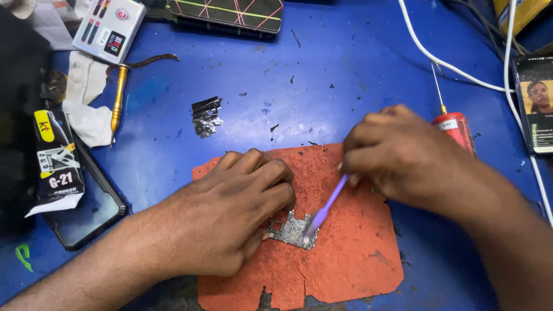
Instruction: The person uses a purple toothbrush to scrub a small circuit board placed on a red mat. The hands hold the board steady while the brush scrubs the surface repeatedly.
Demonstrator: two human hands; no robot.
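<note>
Circuit board (292,230) on orange mat (351,270), worked with purple tool (327,208)

Left hand (230,213) resting palm down on mat, fingers curled over left edge of board and pressing it flat, gripping nothing else. Right hand (403,155) pinched closed around upper end of purple tool, shaft slanting down-left, flat tip touching right part of board. Board lying near centre of mat, partly hidden under left fingers. Mat spread on blue worktable (322,80). Beside right hand, red bottle with needle nozzle (455,126). Near upper mat edge, crumpled foil scrap (206,116). At far left, yellow-handled screwdriver (118,98), black packet (56,161) lying on dark phone (92,207). At right edge, lit phone (536,103) beside 2 white cables (438,60)
</note>
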